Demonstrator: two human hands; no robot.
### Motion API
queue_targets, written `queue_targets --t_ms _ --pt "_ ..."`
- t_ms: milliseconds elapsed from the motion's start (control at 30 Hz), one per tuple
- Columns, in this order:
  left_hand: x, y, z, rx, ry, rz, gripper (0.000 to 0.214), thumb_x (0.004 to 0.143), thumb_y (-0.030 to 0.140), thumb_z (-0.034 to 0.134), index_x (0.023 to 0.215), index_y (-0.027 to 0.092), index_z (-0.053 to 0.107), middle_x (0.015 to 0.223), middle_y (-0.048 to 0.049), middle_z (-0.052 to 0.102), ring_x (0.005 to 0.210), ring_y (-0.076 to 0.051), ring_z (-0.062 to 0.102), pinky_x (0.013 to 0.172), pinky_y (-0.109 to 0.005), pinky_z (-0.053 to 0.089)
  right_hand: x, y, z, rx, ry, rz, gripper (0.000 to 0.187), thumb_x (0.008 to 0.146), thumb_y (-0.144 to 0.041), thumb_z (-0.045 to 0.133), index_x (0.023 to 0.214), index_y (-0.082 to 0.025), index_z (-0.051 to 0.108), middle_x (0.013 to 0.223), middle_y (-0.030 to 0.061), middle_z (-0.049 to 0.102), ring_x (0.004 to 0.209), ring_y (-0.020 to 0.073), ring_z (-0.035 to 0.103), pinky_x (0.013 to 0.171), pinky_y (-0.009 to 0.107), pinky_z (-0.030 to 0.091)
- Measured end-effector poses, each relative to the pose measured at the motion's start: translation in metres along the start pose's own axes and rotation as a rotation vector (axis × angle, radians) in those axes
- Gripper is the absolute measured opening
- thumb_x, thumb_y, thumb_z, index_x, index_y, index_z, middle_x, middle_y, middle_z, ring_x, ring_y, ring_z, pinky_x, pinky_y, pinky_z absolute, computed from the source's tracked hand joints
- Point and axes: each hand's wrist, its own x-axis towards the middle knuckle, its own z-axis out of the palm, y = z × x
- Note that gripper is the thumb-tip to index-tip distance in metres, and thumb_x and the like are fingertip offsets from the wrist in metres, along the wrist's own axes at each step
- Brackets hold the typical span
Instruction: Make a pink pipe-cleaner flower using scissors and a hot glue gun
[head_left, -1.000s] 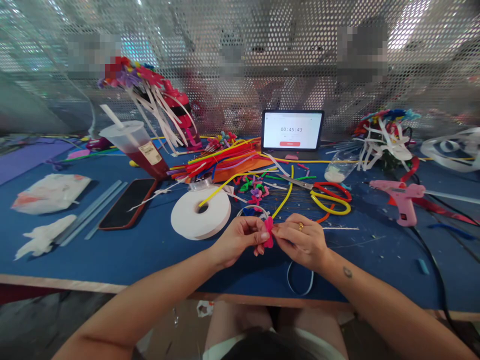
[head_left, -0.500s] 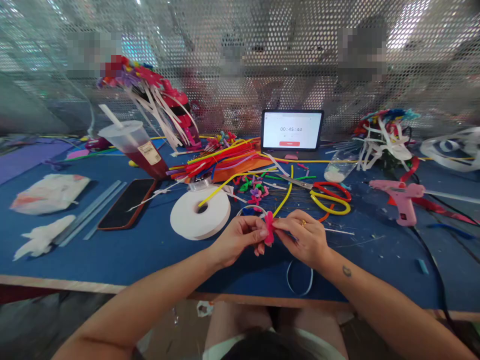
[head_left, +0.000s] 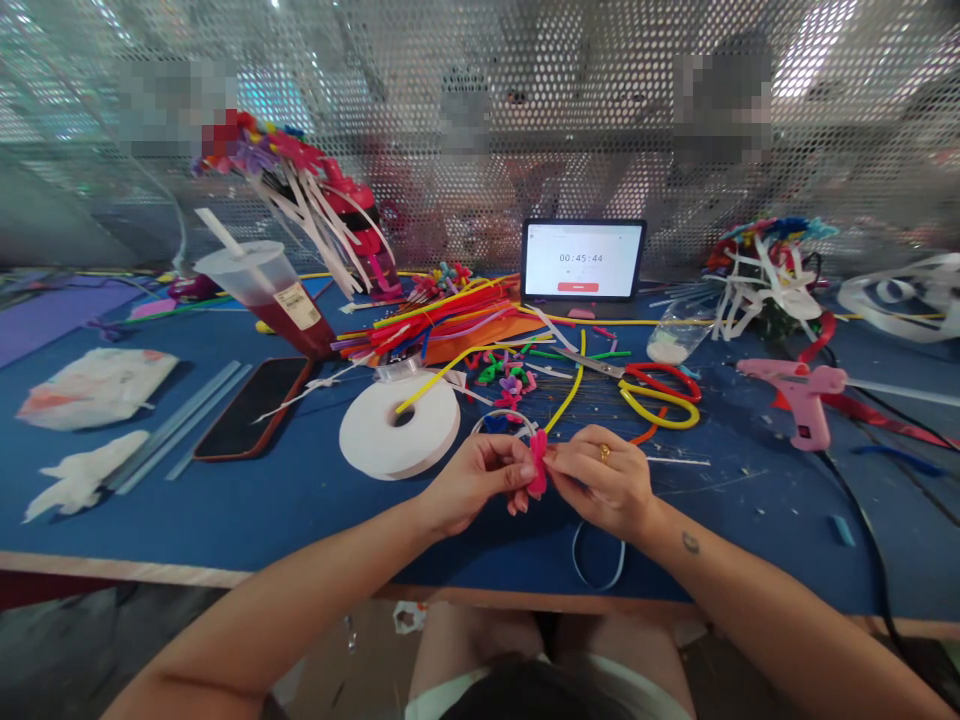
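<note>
A small bright pink pipe-cleaner flower [head_left: 538, 464] is held between both hands above the blue table. My left hand [head_left: 480, 483] pinches it from the left with thumb and fingers. From the right, my right hand [head_left: 604, 480], with a ring on one finger, pinches its other side; the fingertips partly hide the grip. Just behind the hands lie a pale hoop [head_left: 499, 415] and several small coloured pipe-cleaner pieces [head_left: 510, 383]. Below my right hand is a light blue loop [head_left: 598, 556], resting near the table's front edge.
Left of my hands lies a white ribbon roll [head_left: 367, 440], with a phone [head_left: 255, 408] and drink cup [head_left: 277, 300] beyond. Scissors [head_left: 660, 395] and a pink glue gun [head_left: 806, 390] with a black cord lie right. A tablet [head_left: 583, 262] stands behind bundled pipe cleaners [head_left: 442, 320].
The pink flower has turned slightly between my fingertips. Both hands stay almost in the same place, still pinching it.
</note>
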Motion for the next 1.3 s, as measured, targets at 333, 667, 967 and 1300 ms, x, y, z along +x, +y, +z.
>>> queue_targets --t_ms 333,667,967,1300 --pt "-0.001 0.001 0.002 0.004 0.01 -0.019 0.029 0.065 0.033 0.077 0.065 0.01 0.058 0.059 -0.0009 0.063 0.045 -0.006 0.054 0.043 -0.016 0.043 -0.001 -0.001 0.0 0.014 0.004 -0.009 0.016 0.078 -0.005 0.06 0.089 -0.017 0.058 0.072 0.0022 0.069 0.062 0.0098 0.057 0.063 0.023 0.05" --pt "0.0 0.0 0.0 0.014 -0.008 -0.017 0.028 0.066 0.032 0.076 0.066 0.011 0.058 0.06 -0.0007 0.063 0.047 -0.006 0.055 0.044 -0.016 0.044 -0.003 0.0 0.001 0.01 0.007 -0.01 0.017 0.077 -0.005 0.059 0.087 -0.017 0.058 0.072 0.0022 0.069 0.061 0.0103 0.057 0.061 0.023 0.05" --pt "0.006 0.006 -0.004 0.027 0.007 -0.026 0.034 0.066 0.041 0.074 0.069 0.012 0.057 0.055 -0.0005 0.06 0.046 -0.009 0.057 0.043 -0.017 0.044 0.001 0.006 -0.003 -0.036 0.047 0.036 0.017 0.077 -0.004 0.06 0.086 -0.018 0.06 0.068 0.0015 0.069 0.063 0.0123 0.058 0.061 0.024 0.05" --pt "0.014 0.007 -0.01 0.078 0.099 0.058 0.028 0.071 0.038 0.07 0.071 0.012 0.06 0.065 -0.0011 0.062 0.047 -0.006 0.053 0.044 -0.017 0.039 0.002 0.012 -0.007 -0.09 0.086 0.053 0.014 0.079 -0.007 0.058 0.082 -0.021 0.061 0.065 0.0001 0.068 0.06 0.012 0.057 0.058 0.022 0.05"
